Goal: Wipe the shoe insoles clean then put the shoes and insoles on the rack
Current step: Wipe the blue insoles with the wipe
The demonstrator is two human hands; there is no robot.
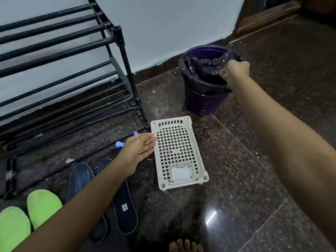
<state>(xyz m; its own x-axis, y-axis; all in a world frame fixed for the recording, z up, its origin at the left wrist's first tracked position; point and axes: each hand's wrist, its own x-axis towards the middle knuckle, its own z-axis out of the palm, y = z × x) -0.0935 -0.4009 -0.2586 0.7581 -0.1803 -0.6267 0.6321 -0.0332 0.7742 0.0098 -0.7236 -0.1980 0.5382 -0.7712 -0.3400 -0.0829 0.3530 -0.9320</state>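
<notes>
Two hands noted: right hand [234, 70] curled above black-lined purple plastic bin [203, 104], grasp untellable; left hand [140, 150] lay released. Drop waste centrally.

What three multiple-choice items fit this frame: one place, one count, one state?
1. Where is the right hand? A) at the purple bin rim B) on a shoe C) on a door handle
2. How many green insoles lie on the floor? A) one B) two C) four
3. The left hand is: A) a clenched fist B) open, fingers straight C) gripping a cloth

1A: it reaches to the bin's lined rim.
2B: a pair lies at lower left.
3B: its straight fingers, by the white basket, hold nothing.
</notes>
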